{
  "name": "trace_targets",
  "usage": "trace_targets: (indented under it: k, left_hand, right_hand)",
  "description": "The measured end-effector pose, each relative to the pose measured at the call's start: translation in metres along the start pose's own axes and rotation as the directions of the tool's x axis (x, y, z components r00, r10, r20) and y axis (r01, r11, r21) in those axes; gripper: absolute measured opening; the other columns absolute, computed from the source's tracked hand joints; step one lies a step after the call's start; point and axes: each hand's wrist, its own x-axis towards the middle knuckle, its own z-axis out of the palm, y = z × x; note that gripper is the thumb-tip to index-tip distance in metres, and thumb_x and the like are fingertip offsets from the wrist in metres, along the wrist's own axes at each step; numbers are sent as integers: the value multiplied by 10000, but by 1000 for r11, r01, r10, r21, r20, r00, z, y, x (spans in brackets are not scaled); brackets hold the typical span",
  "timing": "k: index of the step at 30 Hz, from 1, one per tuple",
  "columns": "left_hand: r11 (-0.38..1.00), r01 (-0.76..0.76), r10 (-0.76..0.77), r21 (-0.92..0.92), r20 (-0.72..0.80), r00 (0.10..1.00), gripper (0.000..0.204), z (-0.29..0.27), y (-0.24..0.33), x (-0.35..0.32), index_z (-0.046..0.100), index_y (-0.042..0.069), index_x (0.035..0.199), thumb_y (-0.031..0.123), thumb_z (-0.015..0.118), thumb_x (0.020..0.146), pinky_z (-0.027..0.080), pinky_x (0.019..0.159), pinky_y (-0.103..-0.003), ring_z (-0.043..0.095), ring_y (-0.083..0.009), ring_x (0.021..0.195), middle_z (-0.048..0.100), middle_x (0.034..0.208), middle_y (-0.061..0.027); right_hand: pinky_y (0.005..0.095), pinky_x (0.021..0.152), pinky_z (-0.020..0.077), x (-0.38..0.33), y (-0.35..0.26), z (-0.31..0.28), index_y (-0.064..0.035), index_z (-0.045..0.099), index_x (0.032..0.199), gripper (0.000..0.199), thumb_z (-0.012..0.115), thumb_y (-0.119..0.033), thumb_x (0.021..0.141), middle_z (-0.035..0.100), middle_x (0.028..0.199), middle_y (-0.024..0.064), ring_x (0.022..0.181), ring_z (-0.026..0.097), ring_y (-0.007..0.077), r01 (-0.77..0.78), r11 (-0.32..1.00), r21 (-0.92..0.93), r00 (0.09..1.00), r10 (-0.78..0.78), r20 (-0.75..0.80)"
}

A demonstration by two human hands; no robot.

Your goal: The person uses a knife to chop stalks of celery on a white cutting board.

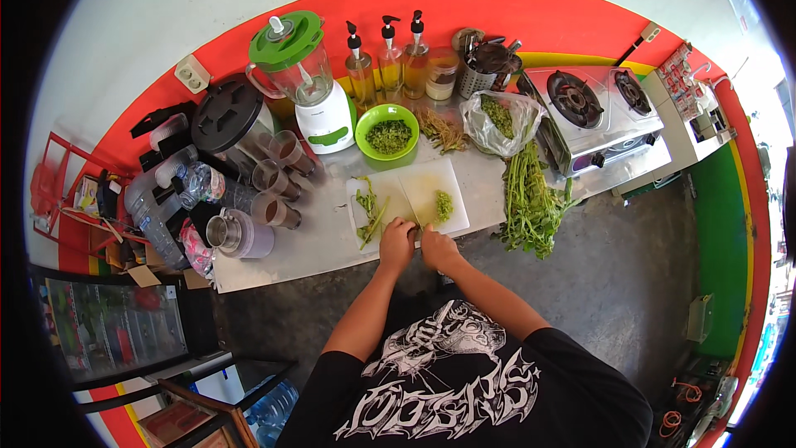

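Note:
On the white cutting board (452,170) lies a knife blade (410,199), its handle inside my closed right hand (439,250). My left hand (397,242) is at the board's near edge, just left of the knife, fingers curled together; what they hold is hidden beneath them. Leafy green stems (371,211) lie on the board to the left of the blade. To its right sits a small pile of chopped greens (443,206). Behind the board, a green bowl (365,148) holds more chopped greens.
A leafy bunch (531,207) hangs over the counter's front edge, below a plastic bag of greens (502,120). A gas stove (597,112) stands right. Left are a blender (319,108), glasses of dark drink (276,210) and a flask (240,234). Pump bottles (388,66) line the back.

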Motion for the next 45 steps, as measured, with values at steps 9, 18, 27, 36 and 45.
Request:
trace_targets:
  k: [9, 18, 27, 36, 45]
  left_hand:
    - [994, 34, -30, 103, -41, 999, 114, 1, 0, -2, 714, 78, 933, 77, 626, 860, 502, 793, -450, 601, -348, 943, 619, 911, -113]
    - [983, 122, -127, 138, 30, 991, 79, -6, 6, 2, 690, 98, 913, 117, 623, 876, 504, 770, -470, 607, -358, 941, 624, 914, -106]
    - [978, 143, -149, 154, 29, 988, 82, -4, 3, 1, 696, 103, 915, 117, 633, 864, 506, 767, -481, 611, -360, 937, 627, 927, -110]
    - [980, 128, -141, 150, 82, 987, 73, -6, -4, 1, 673, 71, 915, 113, 630, 873, 501, 784, -475, 607, -369, 934, 619, 920, -123]
    - [998, 55, -55, 39, 12, 998, 74, -9, 0, -1, 657, 45, 910, 86, 600, 886, 485, 775, -490, 594, -399, 924, 613, 913, -158]
  right_hand:
    - [448, 817, 586, -7, -4, -1, 40, 491, 1143, 307, 576, -144, 912, 714, 1006, 243, 950, 716, 400, 13, 999, -44, 1000, -13, 9]
    - [479, 843, 566, -5, -6, 2, 68, 468, 1154, 373, 619, -111, 864, 684, 1024, 302, 987, 693, 432, -18, 1000, 23, 998, 17, 54]
    - [447, 755, 598, -8, -8, 6, 33, 494, 1107, 280, 594, -122, 896, 718, 948, 239, 899, 727, 391, 41, 995, -89, 999, -41, -3]
    - [463, 804, 586, 1, -13, -3, 42, 484, 1110, 285, 594, -107, 892, 702, 980, 272, 944, 713, 410, 22, 999, -44, 1000, -22, 6]
    - [469, 840, 575, 0, -14, -6, 57, 468, 1130, 309, 595, -83, 885, 694, 996, 286, 971, 702, 428, 13, 1000, -5, 999, -13, 47]
